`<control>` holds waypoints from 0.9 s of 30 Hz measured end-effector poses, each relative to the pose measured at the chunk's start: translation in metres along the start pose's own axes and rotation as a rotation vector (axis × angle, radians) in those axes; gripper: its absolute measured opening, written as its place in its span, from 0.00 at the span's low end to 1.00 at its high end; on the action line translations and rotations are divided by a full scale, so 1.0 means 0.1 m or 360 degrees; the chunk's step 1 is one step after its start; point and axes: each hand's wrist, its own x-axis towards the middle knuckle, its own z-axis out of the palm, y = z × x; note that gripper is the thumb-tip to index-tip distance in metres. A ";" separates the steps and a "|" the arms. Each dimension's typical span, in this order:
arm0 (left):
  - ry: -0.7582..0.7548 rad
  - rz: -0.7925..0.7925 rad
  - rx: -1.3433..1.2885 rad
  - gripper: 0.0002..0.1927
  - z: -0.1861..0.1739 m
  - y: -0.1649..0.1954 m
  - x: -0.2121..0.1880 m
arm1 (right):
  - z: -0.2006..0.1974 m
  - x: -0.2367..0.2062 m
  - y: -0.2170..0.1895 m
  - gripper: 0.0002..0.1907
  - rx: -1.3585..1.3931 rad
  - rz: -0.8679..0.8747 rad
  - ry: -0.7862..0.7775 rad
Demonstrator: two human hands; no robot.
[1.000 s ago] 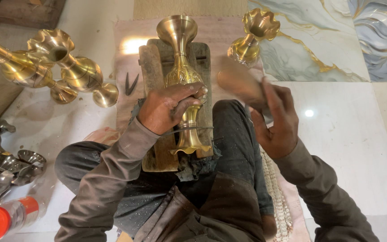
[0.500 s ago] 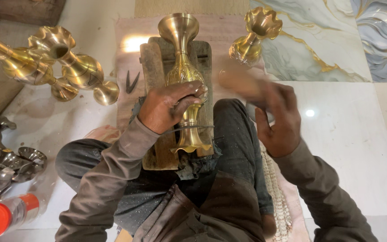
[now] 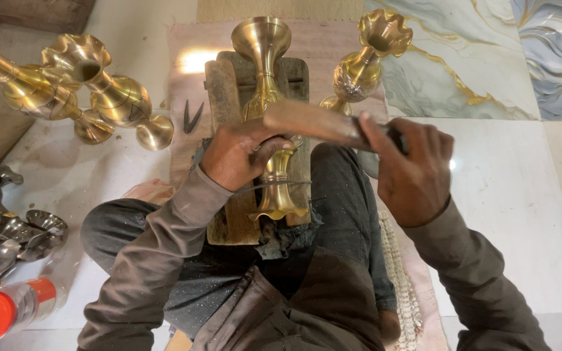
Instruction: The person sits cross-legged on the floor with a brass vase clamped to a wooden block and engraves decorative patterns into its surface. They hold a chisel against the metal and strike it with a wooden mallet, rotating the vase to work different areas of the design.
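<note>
While the left hand [image 3: 239, 156] steadies a tall polished brass vase [image 3: 269, 117] lying on a worn wooden block [image 3: 226, 97], the right hand [image 3: 411, 169] swings a brown wooden mallet [image 3: 310, 122] over it.

Head view: left fingers are closed round the vase's waist, pinning a thin metal punch [image 3: 274, 186]; the right fist grips the mallet handle. Apparently chasing work; the blow needs a true, light landing. Flared mouth, fluted foot, bright gold surface. Similar brass vases [image 3: 99, 91] stand nearby.

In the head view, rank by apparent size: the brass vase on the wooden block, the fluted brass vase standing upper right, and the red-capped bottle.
1. Brass vase on the block, largest.
2. Fluted brass vase.
3. Red-capped bottle, though the frame edge crops it, so its rank is unsure.
</note>
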 end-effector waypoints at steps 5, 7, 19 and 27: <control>-0.0029 0.0104 0.0085 0.18 -0.04 0.01 0.03 | -0.02 0.07 -0.07 0.31 0.0741 0.0249 0.0195; -0.0105 -0.0056 0.0122 0.15 -0.05 0.03 0.02 | -0.03 0.09 -0.08 0.33 0.0070 0.0025 0.0006; -0.0111 -0.0007 0.0133 0.15 -0.07 0.01 0.03 | 0.02 0.03 -0.02 0.30 0.0040 -0.0001 0.0012; -0.0070 0.0098 0.0141 0.15 -0.07 -0.01 0.02 | 0.05 -0.04 0.04 0.32 -0.0002 -0.0025 -0.0019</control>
